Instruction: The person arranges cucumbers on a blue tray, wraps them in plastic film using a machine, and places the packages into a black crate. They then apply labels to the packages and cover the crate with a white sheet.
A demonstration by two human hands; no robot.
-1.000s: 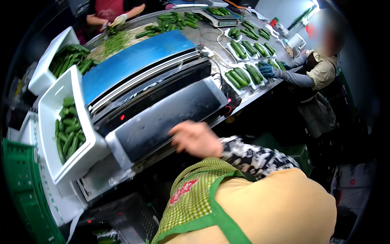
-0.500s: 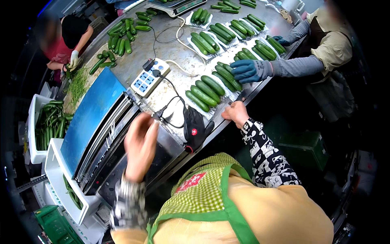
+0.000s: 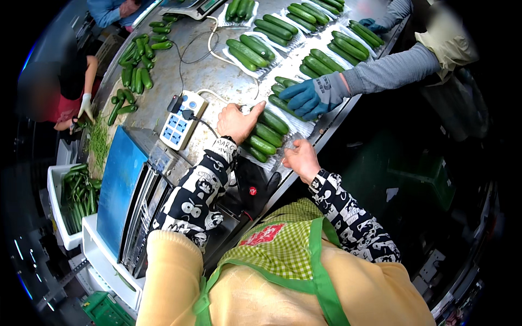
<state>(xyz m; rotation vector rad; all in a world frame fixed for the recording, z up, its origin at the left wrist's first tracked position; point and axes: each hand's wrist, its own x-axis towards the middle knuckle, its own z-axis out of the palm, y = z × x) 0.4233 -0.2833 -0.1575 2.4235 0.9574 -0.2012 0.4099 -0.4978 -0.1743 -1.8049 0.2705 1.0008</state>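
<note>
My left hand (image 3: 236, 122) lies over the far end of a pack of cucumbers (image 3: 269, 130) on a white pad, its fingers curled at the pack and its thumb against it. My right hand (image 3: 299, 157) is closed at the pad's near right edge; what its fingertips pinch is unclear. A co-worker's blue-gloved hand (image 3: 315, 98) rests on the neighbouring cucumber pack (image 3: 283, 82). A black glove (image 3: 253, 193) lies just below my pack, partly hidden by my left sleeve.
The steel table (image 3: 179, 68) holds several other packs (image 3: 247, 53), loose cucumbers (image 3: 136, 76), a power strip (image 3: 179, 122) with cables, and a scale (image 3: 187, 10). A blue-topped machine (image 3: 119, 190) and white crate (image 3: 58, 198) stand left. Another worker (image 3: 60, 100) handles produce at the far left.
The view has swung right toward the packs. My left hand has moved forward onto the nearest pack; my right stays at its near edge. The co-worker's gloved hand remains on the neighbouring pack.
</note>
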